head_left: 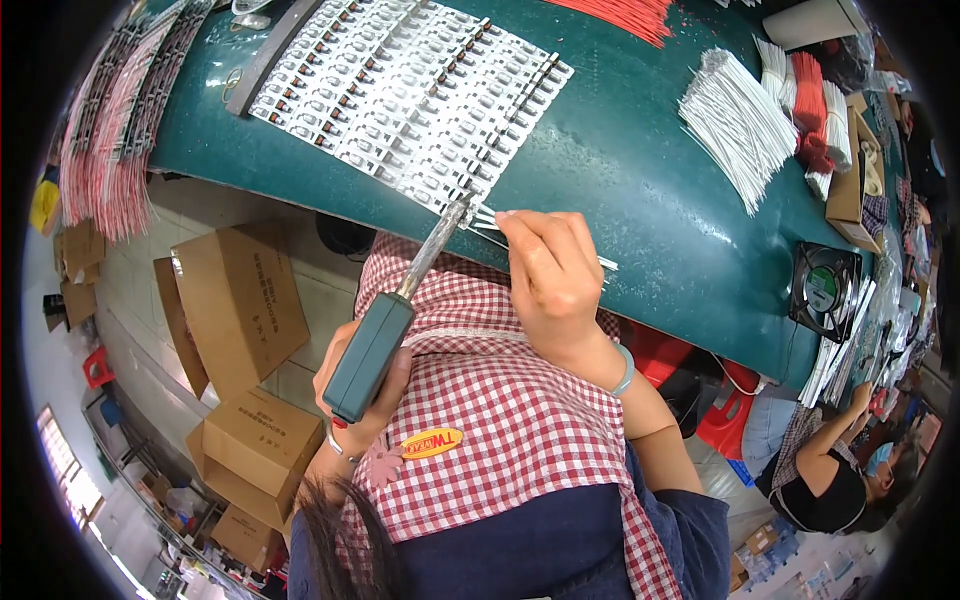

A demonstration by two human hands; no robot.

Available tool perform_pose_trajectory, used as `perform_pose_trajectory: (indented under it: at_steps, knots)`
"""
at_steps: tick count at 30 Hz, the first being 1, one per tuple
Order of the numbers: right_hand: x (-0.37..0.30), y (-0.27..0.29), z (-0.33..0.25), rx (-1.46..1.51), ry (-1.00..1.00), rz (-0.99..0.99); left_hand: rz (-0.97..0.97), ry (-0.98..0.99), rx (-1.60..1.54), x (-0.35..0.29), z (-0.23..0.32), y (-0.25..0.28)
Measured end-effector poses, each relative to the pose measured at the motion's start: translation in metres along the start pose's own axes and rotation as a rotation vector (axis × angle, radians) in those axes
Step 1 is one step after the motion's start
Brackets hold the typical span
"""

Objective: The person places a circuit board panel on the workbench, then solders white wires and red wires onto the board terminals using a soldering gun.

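Note:
My left hand (362, 375) is wrapped round the green handle of a soldering iron (368, 355). Its metal barrel slants up to the near edge of a sheet of white parts (410, 100), joined in rows with small dark and metal pieces. The iron's tip is at the sheet's near corner. My right hand (555, 275) is closed in a pinch on a white wire (487, 214) beside that tip, its end at the same corner. Other short white wire ends (608, 263) show past the hand. Whether tip and wire touch is too small to tell.
A grey bar (272, 55) lies along the sheet's left side. White wire bundles (738, 125), red wires (630, 15) and a black fan (826, 288) are on the green table (640, 150). Strips with pink wires (115, 120) hang at left. Cardboard boxes (240, 300) stand below; another person (835, 460) sits at right.

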State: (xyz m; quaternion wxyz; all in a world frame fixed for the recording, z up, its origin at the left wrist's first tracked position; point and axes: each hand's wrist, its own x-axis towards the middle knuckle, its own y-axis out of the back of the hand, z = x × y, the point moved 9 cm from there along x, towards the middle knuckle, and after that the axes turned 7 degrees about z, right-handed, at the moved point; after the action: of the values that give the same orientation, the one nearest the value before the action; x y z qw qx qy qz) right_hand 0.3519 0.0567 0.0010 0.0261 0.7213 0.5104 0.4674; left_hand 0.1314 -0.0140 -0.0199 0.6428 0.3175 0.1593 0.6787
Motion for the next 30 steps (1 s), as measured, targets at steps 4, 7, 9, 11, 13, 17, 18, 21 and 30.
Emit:
perform_pose_trajectory:
  at_steps: [4,7,9,11,13,17,18,21,30]
  knots:
    - [0.0,0.0,0.005,-0.011,-0.004,-0.01,0.029,0.021,-0.071,-0.005,-0.007,-0.001]
    - [-0.001,-0.002,0.005,-0.024,0.009,-0.034,0.015,-0.007,-0.074,-0.005,-0.005,-0.003]
    - [-0.002,-0.004,0.006,-0.029,0.016,-0.041,0.025,-0.013,-0.058,0.002,0.002,-0.003]
    - [-0.004,-0.006,0.005,-0.05,0.059,-0.043,0.036,-0.019,-0.044,0.009,0.008,-0.003]
    - [-0.003,-0.007,0.005,-0.054,0.061,-0.046,0.046,-0.081,-0.063,0.014,0.017,-0.003]
    - [-0.001,-0.007,0.004,-0.056,0.053,-0.061,0.068,-0.131,-0.031,0.019,0.026,-0.002]
    - [-0.001,-0.007,0.004,-0.057,0.052,-0.062,0.058,-0.091,-0.001,0.02,0.025,-0.002]
    - [-0.002,-0.008,0.004,-0.059,0.054,-0.057,0.044,-0.09,0.053,0.021,0.026,-0.003]
    - [0.001,-0.006,0.003,-0.045,0.009,-0.062,0.077,-0.114,0.059,0.006,0.016,0.003]
